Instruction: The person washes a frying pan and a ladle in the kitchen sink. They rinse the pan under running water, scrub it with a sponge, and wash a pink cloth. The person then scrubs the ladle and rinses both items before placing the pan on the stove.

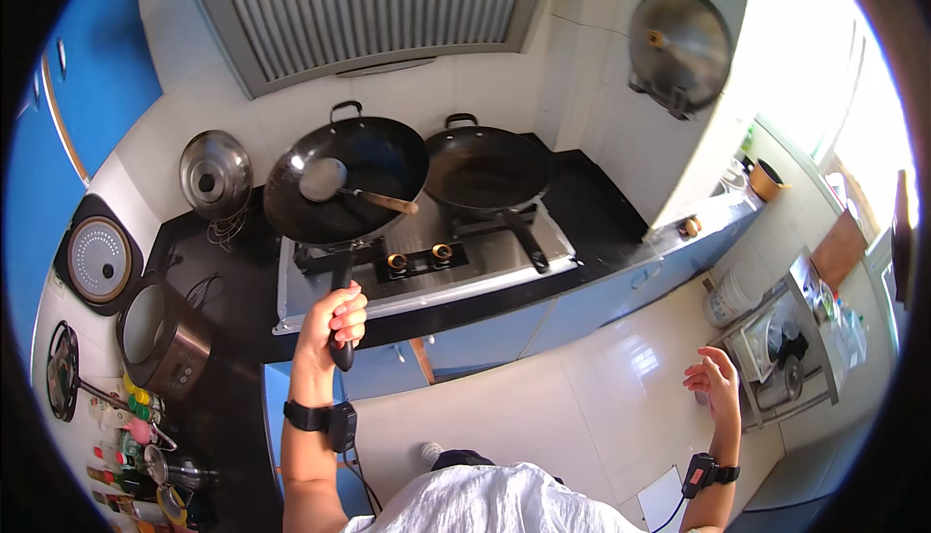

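My left hand point(340, 320) is closed around the black handle of a large dark wok point(393, 147), which sits over the left burner of the steel gas stove point(422, 278). Inside that wok lies a ladle point(324, 179) with a wooden handle that reaches over the rim at the right. My right hand point(713, 380) is held out over the floor at the right, its fingers apart and slightly curled, with nothing in it. A second dark pan point(489, 169) rests on the right burner, its long handle pointing towards me.
An opened rice cooker point(164, 344), a steel lid point(216, 175) and several bottles point(124, 460) stand along the left counter. Above the stove hangs a range hood point(378, 16). Another lid point(680, 45) is mounted on the right wall. A metal rack point(793, 358) and a white bucket point(733, 294) stand at the right.
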`<action>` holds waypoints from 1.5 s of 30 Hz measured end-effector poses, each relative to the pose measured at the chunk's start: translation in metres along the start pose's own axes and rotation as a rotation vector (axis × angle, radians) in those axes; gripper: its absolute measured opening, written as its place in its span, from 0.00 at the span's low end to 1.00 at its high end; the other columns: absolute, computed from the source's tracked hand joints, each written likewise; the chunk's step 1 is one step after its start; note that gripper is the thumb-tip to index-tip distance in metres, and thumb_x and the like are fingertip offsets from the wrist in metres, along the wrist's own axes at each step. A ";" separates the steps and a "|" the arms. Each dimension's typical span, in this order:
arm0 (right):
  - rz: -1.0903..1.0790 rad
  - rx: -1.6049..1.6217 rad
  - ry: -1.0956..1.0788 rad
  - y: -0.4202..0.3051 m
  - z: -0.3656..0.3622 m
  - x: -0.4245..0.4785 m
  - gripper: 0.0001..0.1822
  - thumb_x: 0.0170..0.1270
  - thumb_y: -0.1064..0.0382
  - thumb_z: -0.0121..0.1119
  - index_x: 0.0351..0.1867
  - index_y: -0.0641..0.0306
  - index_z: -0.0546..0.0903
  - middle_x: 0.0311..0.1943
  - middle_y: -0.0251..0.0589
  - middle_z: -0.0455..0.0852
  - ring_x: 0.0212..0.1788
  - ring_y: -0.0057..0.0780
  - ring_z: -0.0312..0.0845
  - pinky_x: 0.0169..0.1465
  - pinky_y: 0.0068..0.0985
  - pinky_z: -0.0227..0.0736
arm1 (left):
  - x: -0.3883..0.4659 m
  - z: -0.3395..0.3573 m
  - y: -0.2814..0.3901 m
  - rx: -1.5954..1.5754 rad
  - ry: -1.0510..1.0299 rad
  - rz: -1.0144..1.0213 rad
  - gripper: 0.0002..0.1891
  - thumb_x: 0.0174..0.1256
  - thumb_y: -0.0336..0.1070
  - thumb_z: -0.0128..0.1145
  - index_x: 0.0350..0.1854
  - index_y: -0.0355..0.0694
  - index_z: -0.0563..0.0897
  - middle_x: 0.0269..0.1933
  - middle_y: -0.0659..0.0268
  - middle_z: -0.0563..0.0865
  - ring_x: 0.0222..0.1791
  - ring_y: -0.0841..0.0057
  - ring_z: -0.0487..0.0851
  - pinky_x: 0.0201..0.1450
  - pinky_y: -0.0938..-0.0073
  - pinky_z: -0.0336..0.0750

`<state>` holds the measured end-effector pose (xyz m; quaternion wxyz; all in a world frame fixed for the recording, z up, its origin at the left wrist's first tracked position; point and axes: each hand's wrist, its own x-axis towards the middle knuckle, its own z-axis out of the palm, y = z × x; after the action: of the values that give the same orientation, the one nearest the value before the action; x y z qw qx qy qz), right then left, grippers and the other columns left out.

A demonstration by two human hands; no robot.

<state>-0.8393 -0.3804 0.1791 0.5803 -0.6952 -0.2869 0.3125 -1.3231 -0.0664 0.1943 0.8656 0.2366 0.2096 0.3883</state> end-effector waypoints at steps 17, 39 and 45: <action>0.184 0.324 0.144 0.116 -0.319 -0.043 0.11 0.65 0.61 0.49 0.45 0.63 0.74 0.29 0.42 0.83 0.28 0.26 0.81 0.33 0.20 0.76 | -0.010 0.245 -0.319 -0.092 -0.179 -0.677 0.04 0.62 0.25 0.43 0.38 0.34 0.67 0.17 0.74 0.62 0.08 0.93 0.57 0.06 0.89 0.56; 0.371 0.271 0.393 0.135 -0.666 0.258 0.11 0.65 0.66 0.47 0.46 0.64 0.73 0.31 0.44 0.83 0.30 0.26 0.80 0.36 0.20 0.75 | 0.497 0.518 -0.676 -0.078 -0.306 -1.049 0.06 0.60 0.24 0.44 0.39 0.33 0.70 0.15 0.76 0.63 0.07 0.92 0.59 0.09 0.89 0.59; 0.223 0.287 0.146 0.125 -0.752 0.473 0.11 0.65 0.65 0.48 0.48 0.64 0.73 0.32 0.41 0.82 0.32 0.25 0.79 0.37 0.19 0.74 | 0.602 0.563 -0.726 -0.211 -0.201 -0.898 0.03 0.62 0.24 0.42 0.32 0.36 0.70 0.16 0.75 0.63 0.09 0.91 0.60 0.10 0.88 0.58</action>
<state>0.0446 -0.5122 0.1068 0.6545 -0.6537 -0.1176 0.3613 -0.2314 -0.1670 0.1212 0.9832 0.0698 0.1660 -0.0300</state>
